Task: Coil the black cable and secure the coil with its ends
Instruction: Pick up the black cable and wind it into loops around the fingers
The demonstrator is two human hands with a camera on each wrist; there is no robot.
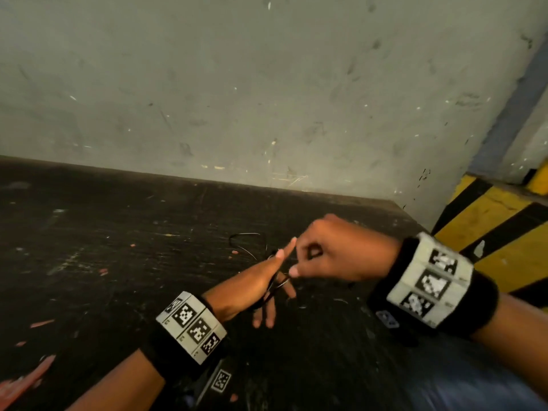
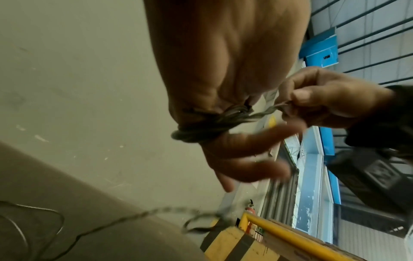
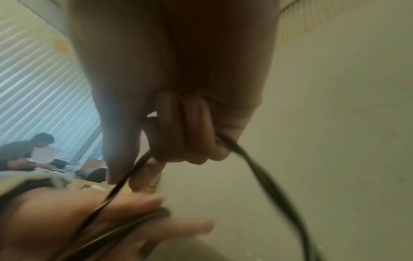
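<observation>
A thin black cable [image 2: 201,130] is wound in several turns around the fingers of my left hand [image 1: 267,280], which are held out straight over the dark table. My right hand [image 1: 329,253] is close to the right of it and pinches the cable [image 3: 134,169] between thumb and forefinger, its other fingers curled round the strand. From the right hand the loose cable [image 3: 263,176] hangs down. The free tail [image 1: 246,241] lies in a loop on the table beyond the left hand; in the left wrist view the twisted tail [image 2: 138,216] trails down to the left.
The dark, scratched table [image 1: 118,247] meets a grey wall [image 1: 267,84] at the back. A yellow and black striped barrier [image 1: 498,226] stands right of the table. Red scraps [image 1: 41,323] lie at the table's left. A person [image 3: 26,151] sits far off in the right wrist view.
</observation>
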